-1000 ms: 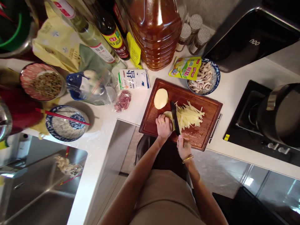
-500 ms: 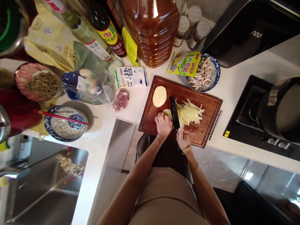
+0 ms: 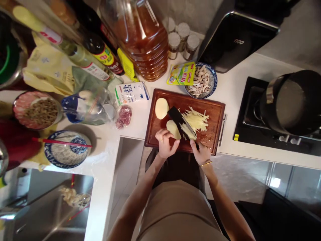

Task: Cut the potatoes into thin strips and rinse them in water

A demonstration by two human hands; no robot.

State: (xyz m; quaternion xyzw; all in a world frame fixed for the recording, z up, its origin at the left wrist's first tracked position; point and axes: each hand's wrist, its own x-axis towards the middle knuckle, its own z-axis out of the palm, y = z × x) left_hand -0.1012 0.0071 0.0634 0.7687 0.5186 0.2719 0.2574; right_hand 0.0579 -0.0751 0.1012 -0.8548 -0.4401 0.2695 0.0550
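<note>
One packet (image 3: 131,95) reads 盐; right grip (image 3: 202,154) clasps knife (image 3: 176,117), left grip (image 3: 166,146) half-spread at potato (image 3: 172,128).

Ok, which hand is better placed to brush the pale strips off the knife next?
Probably the left hand: it holds no tool and is near the pale strips on the knife. The right hand is gripping that knife.

We could not see most of the handle of the knife (image 3: 176,117) inside the right hand (image 3: 202,155); the top edge cropped the amber jug (image 3: 150,43), and print on the spice jars (image 3: 192,43) was too small for us to read.
</note>
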